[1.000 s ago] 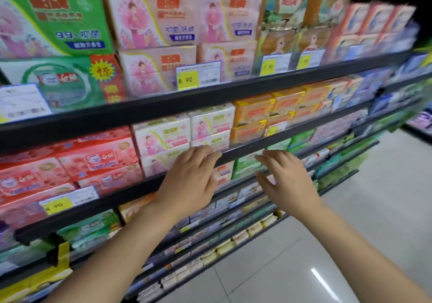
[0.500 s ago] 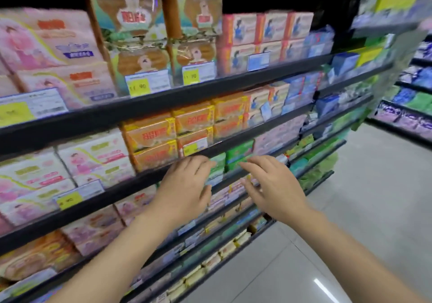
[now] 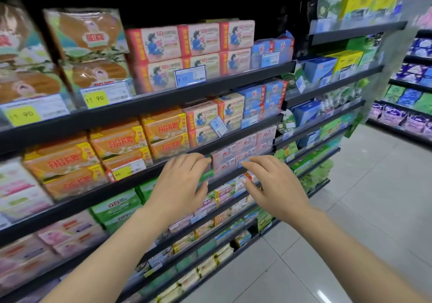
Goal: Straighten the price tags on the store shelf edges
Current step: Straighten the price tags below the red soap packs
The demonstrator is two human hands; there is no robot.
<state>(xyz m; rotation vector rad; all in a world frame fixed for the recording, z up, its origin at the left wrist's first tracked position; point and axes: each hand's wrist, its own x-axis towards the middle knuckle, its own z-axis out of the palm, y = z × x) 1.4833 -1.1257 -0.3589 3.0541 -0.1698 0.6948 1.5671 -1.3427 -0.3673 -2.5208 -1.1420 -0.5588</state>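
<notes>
Since the earlier frames I have carried the view rightward along the shelf: the pink boxes have slid off at the left, and the red-and-blue boxes now sit at centre. Both hands have travelled along too. The left hand and right hand hover spread and flat, gripping nothing, just before the shelf edge below the orange packs. I judge this a move between tags. A blue tag hangs tilted at the edge above my hands, likely the next to square up. Legible prices: "11 90" on a yellow tag, "9" and blurred digits on a blue tag; brand lettering is too blurred to read.
</notes>
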